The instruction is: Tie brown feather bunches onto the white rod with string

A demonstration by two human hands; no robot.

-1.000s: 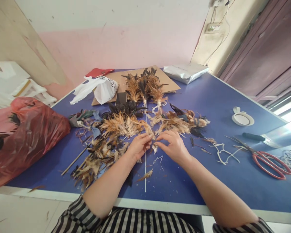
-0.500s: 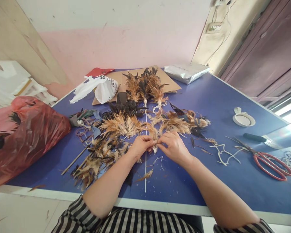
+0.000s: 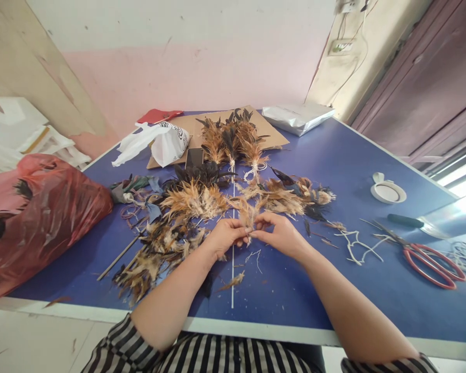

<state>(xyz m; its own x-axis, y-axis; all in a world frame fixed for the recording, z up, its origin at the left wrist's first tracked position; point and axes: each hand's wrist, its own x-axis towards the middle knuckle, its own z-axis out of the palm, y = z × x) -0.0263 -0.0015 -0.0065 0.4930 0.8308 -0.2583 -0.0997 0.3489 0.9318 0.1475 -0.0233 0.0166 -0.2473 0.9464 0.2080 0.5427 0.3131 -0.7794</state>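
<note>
Between my two hands, above the blue table, is a small tan feather bunch (image 3: 247, 211). My left hand (image 3: 228, 237) pinches its lower end with thumb and fingers. My right hand (image 3: 278, 233) closes on the same bunch from the right, its thumb and fingertips touching the quill end. Just beyond lie loose tan feathers (image 3: 196, 201) on the left and another feather pile (image 3: 283, 197) on the right. Darker mixed feathers (image 3: 155, 248) spread beside my left forearm. A thin white string (image 3: 258, 259) and one loose feather (image 3: 233, 281) rest below my hands.
Tied feather bundles (image 3: 233, 137) lie on cardboard (image 3: 274, 135) at the back. Red-handled scissors (image 3: 435, 264), a green-handled knife (image 3: 406, 221), a tape roll (image 3: 388, 191) and white string (image 3: 359, 248) are on the right. A red plastic bag (image 3: 62, 217) bulges at the left.
My right hand's fingers have lifted and spread slightly around the feather bunch, showing more of it. My left hand keeps its pinch, nearly still.
</note>
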